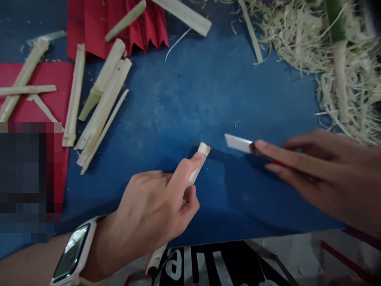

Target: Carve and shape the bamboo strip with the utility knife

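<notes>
My left hand (157,202), wearing a watch (73,250), is closed round a pale split bamboo piece (194,174). The thumb presses along its upper face, close to the far end, and the lower end shows beneath the wrist past the table edge. To the right, my right hand (327,171) grips a utility knife (239,143) with its blade out and pointing left. A gap separates the blade from the bamboo piece. Fingers cover most of the knife's handle. Tiny shavings lie on the blue surface just beyond the bamboo's tip.
Several split bamboo pieces (102,111) lie at the left, some on red folded card (119,26). Curly bamboo shavings (300,43) are heaped at the back right, with a partly green bamboo stick (341,75) on them. The blue table (190,91) ends at its near edge.
</notes>
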{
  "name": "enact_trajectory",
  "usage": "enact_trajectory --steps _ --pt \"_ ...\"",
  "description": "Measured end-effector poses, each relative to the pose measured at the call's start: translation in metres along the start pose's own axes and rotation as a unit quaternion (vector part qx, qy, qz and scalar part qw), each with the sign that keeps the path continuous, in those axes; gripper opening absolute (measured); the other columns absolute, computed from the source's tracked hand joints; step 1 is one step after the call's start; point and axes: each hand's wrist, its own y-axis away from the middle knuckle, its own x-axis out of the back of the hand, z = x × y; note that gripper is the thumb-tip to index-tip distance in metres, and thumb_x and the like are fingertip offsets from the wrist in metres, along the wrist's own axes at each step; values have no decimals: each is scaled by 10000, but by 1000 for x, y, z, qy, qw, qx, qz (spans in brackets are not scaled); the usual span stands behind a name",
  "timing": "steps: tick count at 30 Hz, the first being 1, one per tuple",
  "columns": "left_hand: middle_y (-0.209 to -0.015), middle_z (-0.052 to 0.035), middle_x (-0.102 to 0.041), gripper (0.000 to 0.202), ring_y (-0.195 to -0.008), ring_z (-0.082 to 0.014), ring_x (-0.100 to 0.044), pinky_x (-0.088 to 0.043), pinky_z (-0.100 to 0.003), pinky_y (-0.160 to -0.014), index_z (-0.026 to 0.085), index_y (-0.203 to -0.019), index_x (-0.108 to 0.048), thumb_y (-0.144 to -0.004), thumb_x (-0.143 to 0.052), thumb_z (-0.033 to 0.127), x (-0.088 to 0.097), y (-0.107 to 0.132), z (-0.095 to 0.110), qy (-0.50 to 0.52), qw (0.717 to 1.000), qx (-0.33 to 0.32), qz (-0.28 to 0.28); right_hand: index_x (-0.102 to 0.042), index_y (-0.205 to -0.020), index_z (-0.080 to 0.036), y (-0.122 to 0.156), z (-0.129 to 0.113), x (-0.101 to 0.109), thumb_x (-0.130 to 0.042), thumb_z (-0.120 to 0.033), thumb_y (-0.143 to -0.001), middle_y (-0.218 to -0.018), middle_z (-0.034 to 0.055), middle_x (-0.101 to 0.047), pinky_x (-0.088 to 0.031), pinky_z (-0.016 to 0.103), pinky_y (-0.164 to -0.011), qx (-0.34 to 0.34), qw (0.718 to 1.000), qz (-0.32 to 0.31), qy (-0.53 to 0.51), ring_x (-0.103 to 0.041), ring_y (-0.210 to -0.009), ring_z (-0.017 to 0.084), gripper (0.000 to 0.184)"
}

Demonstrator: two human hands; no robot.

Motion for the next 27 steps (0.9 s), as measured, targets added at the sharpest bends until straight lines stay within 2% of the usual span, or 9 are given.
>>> enact_trajectory --steps 3,6,10,12,14,18,24,27 --pt "-665 157 -639 431 -440 -111 -540 -445 -280 -544 191 -1585 -617 -1172 -531 100 0 0 2 -3 1000 11 -1 -548 -1987 -397 -7 -34 6 -643 -228 -1325 -1183 11 -754 -443 306 -595 44 997 -8 -58 -533 -643 107 690" --pt "-664 158 -660 520 -438 -109 -516 -483 -286 -564 164 -1691 -595 -1180 -522 103 -1 1 2 -10 1000 17 -2 -594 -1953 -343 -11 -49 8 -641 -205 -1303 -1099 -9 -729 -446 312 -568 45 996 -10 -78 -491 -604 115 667" --pt "-662 153 -665 580 -463 -123 -569 -520 -302 -571 107 -1793 -566 -1214 -523 99 -2 1 0 -20 1000 2 6 -543 -1984 -319 -15 -51 5 -612 -181 -1312 -1059 -29 -706 -394 317 -536 39 996 5 -85 -439 -571 111 689" --pt "-663 152 -664 587 -461 -125 -575 -516 -307 -560 80 -1805 -562 -1220 -522 89 -2 1 0 -20 1000 -9 10 -580 -1940 -266 -19 -51 3 -572 -180 -1327 -1059 -30 -681 -380 328 -528 50 995 13 -87 -425 -572 114 619" --pt "-673 148 -672 584 -460 -125 -580 -508 -308 -545 63 -1802 -566 -1220 -523 81 -2 0 0 -18 1000 -15 11 -612 -1885 -219 -23 -52 3 -545 -114 -1303 -1072 -26 -662 -384 342 -528 64 995 5 -76 -435 -581 117 595" --pt "-700 138 -706 574 -482 -128 -617 -540 -306 -561 60 -1791 -569 -1218 -540 64 -2 1 0 -18 1000 -17 12 -610 -1856 -210 -27 -56 6 -516 51 -1178 -1086 -33 -634 -372 370 -534 63 997 -2 -53 -424 -581 120 733" --pt "-701 142 -700 616 -501 -132 -617 -566 -299 -585 110 -1810 -568 -1195 -569 66 -1 3 -1 -9 1000 -13 4 -562 -1913 -239 -23 -66 8 -538 50 -1063 -1074 -16 -661 -291 379 -491 37 998 -7 -40 -433 -553 122 898" --pt "-699 143 -684 561 -490 -131 -600 -545 -306 -574 96 -1765 -603 -1208 -543 60 -1 4 -1 -9 1000 -16 6 -567 -1906 -215 -23 -66 8 -537 57 -1069 -1041 -17 -662 -308 342 -489 45 998 -10 -35 -465 -564 111 880"
